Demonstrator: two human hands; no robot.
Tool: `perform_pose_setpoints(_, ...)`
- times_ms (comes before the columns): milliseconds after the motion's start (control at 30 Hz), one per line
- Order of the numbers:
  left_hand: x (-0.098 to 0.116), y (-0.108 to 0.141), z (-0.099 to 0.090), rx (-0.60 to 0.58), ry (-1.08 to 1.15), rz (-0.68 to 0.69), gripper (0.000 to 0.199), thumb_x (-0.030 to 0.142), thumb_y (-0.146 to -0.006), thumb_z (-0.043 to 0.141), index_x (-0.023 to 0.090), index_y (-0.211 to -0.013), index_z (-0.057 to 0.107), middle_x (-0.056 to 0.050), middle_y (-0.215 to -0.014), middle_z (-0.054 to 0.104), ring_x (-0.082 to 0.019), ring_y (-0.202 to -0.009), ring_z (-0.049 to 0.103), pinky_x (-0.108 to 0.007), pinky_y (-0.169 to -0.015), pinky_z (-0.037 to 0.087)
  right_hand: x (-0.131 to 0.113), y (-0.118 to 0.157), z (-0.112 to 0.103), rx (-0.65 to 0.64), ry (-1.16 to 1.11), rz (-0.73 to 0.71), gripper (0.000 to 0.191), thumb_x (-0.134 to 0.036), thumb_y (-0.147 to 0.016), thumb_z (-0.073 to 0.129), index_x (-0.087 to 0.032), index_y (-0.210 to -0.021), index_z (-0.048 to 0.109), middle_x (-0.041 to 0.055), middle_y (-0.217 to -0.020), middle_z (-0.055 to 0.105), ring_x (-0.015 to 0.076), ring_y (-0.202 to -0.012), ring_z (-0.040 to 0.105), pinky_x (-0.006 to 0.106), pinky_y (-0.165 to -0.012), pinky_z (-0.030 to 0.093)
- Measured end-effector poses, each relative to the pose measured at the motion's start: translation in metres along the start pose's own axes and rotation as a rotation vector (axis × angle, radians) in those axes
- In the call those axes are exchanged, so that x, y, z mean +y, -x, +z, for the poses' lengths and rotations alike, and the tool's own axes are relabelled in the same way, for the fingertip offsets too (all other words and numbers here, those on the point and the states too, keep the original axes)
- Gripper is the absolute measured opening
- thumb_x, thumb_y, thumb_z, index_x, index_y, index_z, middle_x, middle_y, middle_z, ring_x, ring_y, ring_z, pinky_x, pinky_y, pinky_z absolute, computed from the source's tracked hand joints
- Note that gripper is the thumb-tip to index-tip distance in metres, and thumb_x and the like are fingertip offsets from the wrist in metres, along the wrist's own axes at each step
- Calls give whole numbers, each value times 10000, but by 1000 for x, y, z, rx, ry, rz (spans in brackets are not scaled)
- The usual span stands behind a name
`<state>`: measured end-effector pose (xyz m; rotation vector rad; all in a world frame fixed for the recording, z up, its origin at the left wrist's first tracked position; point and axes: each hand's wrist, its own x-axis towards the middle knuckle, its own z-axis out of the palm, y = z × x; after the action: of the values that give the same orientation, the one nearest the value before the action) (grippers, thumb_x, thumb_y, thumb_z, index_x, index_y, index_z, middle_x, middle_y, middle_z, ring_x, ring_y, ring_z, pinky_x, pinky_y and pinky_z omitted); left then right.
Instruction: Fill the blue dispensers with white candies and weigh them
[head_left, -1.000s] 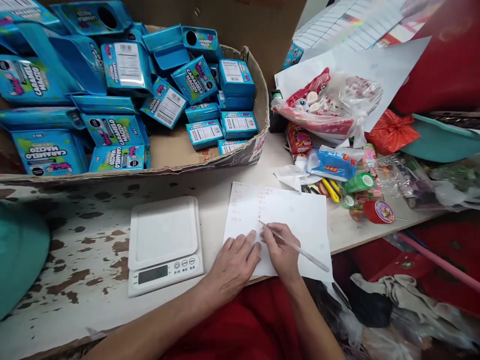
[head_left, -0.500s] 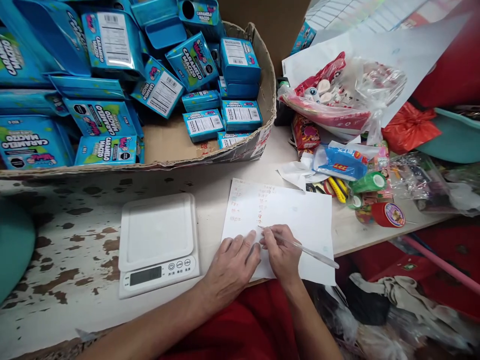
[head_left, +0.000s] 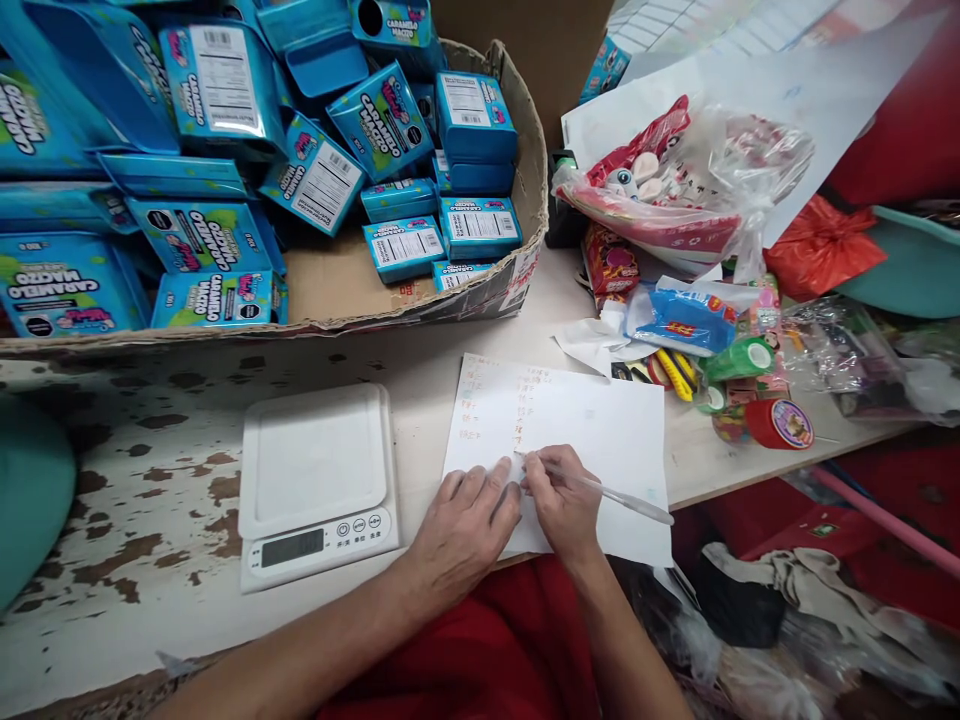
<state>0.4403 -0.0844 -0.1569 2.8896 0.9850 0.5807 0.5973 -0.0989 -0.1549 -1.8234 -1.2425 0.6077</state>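
Observation:
A white sheet of paper [head_left: 600, 420] lies at the table's front edge, with two columns of small reddish handwriting on its left part. My right hand [head_left: 564, 498] grips a pen [head_left: 626, 500] with a pale, see-through barrel, its tip on the paper at the foot of the second column. Flat on the sheet's lower left rests my left hand [head_left: 469, 520], fingers stretched out and close to the pen tip. Left of that hand sits a white digital scale [head_left: 315, 460] with nothing on its plate; its display cannot be read.
A cardboard box [head_left: 322, 285] of blue candy packs [head_left: 382, 120] fills the back left. At the right are a green tape roll [head_left: 739, 358], a yellow cutter [head_left: 677, 374], a red-lidded jar [head_left: 780, 424] and a plastic bag [head_left: 757, 160]. A teal tub edge [head_left: 34, 490] shows at left.
The pen tip has shifted very slightly at the foot of the second column. Both hands keep their places on the paper, and the view has moved a little.

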Motion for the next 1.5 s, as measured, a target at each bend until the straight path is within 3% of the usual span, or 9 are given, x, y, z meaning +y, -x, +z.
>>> perform_pose_setpoints(633, 1, 1, 1, -14, -3, -3, 300, 254, -871, 569, 174, -1159, 596, -122, -1314, 562, -269, -1015, 545, -414, -812, 402, 0, 0, 0, -22, -69, 27, 174, -330, -870, 567, -205, -751, 548, -33, -606, 582, 109, -490, 575, 228, -485, 508)
perform_pose_setpoints(900, 0, 0, 1, -27, -5, -1, 294, 246, -867, 569, 173, -1151, 594, -127, -1316, 557, -269, -1004, 541, -415, -819, 396, 2, 1, -2, 30, -135, 90, 171, -337, -875, 573, -204, -772, 540, -26, -622, 615, 116, -497, 591, 237, -484, 506)
perform_pose_setpoints(1500, 2, 0, 1, -22, -16, -4, 296, 243, -861, 572, 182, -1150, 600, -103, -1307, 568, -272, -1020, 527, -415, -824, 402, 3, 1, -1, 14, -97, 79, 184, -346, -873, 567, -205, -758, 539, -31, -614, 592, 114, -499, 579, 229, -481, 497)
